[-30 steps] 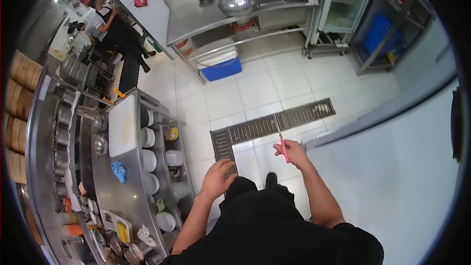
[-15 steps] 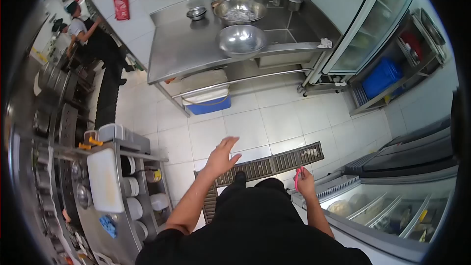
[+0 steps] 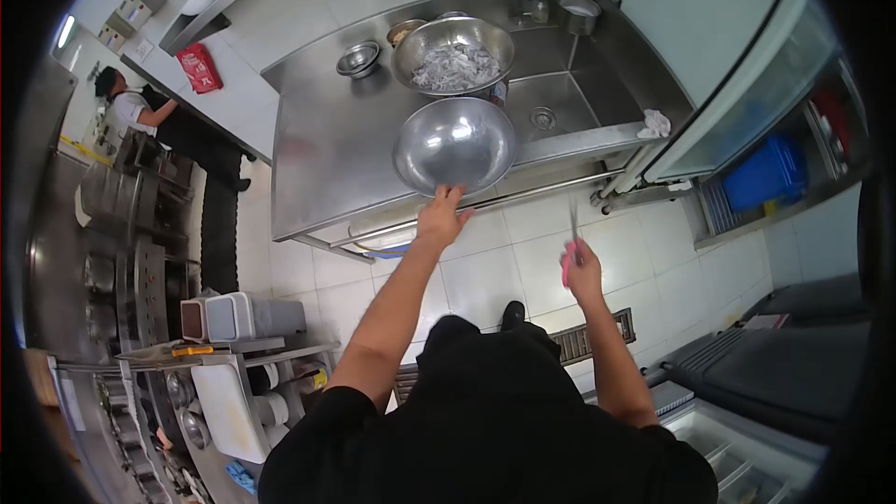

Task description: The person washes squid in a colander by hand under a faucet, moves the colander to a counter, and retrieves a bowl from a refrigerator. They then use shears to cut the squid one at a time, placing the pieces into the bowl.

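My left hand (image 3: 441,218) reaches forward with its thumb apart from the fingers. Its fingertips overlap the near rim of an empty, shiny metal bowl (image 3: 455,145) at the counter's front edge. In my right hand (image 3: 584,271) is a pair of scissors (image 3: 567,264) with pink handles, held by the handles over the floor; the blades point forward and look blurred. Behind the empty bowl stands a larger metal bowl (image 3: 406,61) filled with greyish-white, shiny pieces.
The steel counter (image 3: 322,145) has a sink (image 3: 555,103) on its right and small stacked bowls (image 3: 358,58) at the back left. A glass-door fridge (image 3: 737,93) stands at right. Far left, a person (image 3: 140,112) works beside a black mat (image 3: 220,243).
I have stepped closer to the counter. My left hand has gone from over the floor to the empty bowl's near rim. The scissors have moved forward with my right hand, blades now visible.
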Demonstrator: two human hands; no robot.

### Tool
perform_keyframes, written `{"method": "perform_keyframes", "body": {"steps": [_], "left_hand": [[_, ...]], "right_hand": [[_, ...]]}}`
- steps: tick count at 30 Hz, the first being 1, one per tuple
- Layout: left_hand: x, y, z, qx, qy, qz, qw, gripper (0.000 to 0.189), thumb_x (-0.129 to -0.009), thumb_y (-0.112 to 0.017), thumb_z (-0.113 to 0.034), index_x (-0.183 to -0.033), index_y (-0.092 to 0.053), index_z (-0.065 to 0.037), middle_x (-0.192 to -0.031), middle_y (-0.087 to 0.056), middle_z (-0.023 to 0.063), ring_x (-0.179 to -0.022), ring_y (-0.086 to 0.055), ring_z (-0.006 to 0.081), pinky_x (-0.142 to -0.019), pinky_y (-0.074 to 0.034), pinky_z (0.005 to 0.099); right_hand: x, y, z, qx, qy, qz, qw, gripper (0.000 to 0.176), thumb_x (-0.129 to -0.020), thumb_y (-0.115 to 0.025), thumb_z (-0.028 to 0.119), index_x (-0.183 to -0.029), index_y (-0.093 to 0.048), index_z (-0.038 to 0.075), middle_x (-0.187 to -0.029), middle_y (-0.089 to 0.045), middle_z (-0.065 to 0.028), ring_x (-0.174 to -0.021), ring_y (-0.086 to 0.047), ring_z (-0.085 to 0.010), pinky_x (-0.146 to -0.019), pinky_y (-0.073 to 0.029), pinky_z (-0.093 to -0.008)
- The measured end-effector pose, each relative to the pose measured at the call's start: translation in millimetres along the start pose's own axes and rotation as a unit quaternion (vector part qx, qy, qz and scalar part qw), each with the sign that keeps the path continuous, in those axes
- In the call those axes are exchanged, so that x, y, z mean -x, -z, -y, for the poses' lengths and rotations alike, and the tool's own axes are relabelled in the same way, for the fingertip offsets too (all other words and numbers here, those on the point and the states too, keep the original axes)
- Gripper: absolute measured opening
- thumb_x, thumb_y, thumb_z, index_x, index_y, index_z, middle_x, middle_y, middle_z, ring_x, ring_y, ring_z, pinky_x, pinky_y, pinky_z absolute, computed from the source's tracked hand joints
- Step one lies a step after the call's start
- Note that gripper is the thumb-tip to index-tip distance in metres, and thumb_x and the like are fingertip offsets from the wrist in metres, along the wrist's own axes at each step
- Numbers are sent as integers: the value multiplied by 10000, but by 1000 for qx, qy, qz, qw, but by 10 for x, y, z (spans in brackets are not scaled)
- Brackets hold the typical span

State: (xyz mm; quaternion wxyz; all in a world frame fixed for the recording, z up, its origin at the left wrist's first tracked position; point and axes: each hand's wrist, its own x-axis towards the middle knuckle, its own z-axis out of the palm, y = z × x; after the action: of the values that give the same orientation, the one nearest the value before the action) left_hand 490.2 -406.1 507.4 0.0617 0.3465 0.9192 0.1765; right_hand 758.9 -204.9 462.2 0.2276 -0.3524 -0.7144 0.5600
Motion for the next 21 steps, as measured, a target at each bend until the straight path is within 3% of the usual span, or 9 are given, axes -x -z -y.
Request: {"method": "perform_keyframes", "body": {"steps": [2, 5, 8, 12, 14, 17, 21], "left_hand": [[-187, 26, 217, 4, 39, 44, 998, 401, -932, -722, -380, -1243, -622, -147, -1259, -612, 116, -1092, -663, 358, -885, -558, 480], [-100, 84, 620, 10, -10, -48, 999, 287, -904, -745, -337, -1040, -639, -108, -1047, -628, 86, -983, -668, 347, -814, -552, 479], [90, 298, 1072, 17, 20, -52, 998, 246, -850, -791, -224, -1026, -660, -111, -1068, -628, 97, -977, -663, 360, -812, -550, 478], [46, 404, 1886, 56, 91, -72, 992, 244, -819, -804, -136, -1010, -661, -84, -1083, -624, 122, -987, -646, 394, -836, -536, 493], [-154, 577, 2198, 61, 117, -90, 987, 249, -816, -799, -117, -1020, -661, -81, -1100, -623, 132, -995, -642, 403, -845, -535, 488], [-494, 720, 2772, 56, 133, -102, 984, 236, -837, -759, -80, -1055, -668, -73, -1122, -632, 151, -1017, -642, 402, -861, -535, 490], [-962, 1044, 3203, 62, 105, -88, 989, 223, -875, -739, -72, -1091, -689, -48, -1112, -667, 161, -990, -662, 382, -847, -549, 457]], "right_hand": [[-610, -285, 437, 47, 96, 29, 994, 217, -914, -682, 120, -1093, -654, 0, -874, -684, -117, -756, -648, -221, -718, -517, -337], [-1571, -714, 916, 143, 172, 91, 970, 268, -858, -716, 128, -1100, -665, 22, -1041, -701, -192, -980, -652, -387, -888, -514, -444], [-2195, -1263, 1421, 207, 302, 24, 930, 312, -838, -739, 141, -1128, -678, 44, -1127, -704, -172, -1133, -605, -392, -986, -485, -458], [-3070, -2057, 1801, 306, 387, 81, 866, 352, -811, -765, 172, -1141, -694, 72, -1167, -708, -136, -1199, -580, -379, -1046, -468, -452], [-3356, -2451, 1815, 364, 413, 109, 828, 357, -804, -767, 174, -1143, -700, 84, -1180, -706, -119, -1216, -574, -370, -1030, -481, -444], [-3602, -2796, 1819, 473, 330, 228, 785, 407, -764, -804, 209, -1153, -718, 124, -1168, -727, -98, -1219, -580, -334, -1068, -446, -451], [-3611, -2854, 1710, 440, 288, 223, 821, 390, -726, -813, 210, -1101, -739, 135, -1062, -748, -84, -1129, -608, -319, -997, -483, -448]]}}
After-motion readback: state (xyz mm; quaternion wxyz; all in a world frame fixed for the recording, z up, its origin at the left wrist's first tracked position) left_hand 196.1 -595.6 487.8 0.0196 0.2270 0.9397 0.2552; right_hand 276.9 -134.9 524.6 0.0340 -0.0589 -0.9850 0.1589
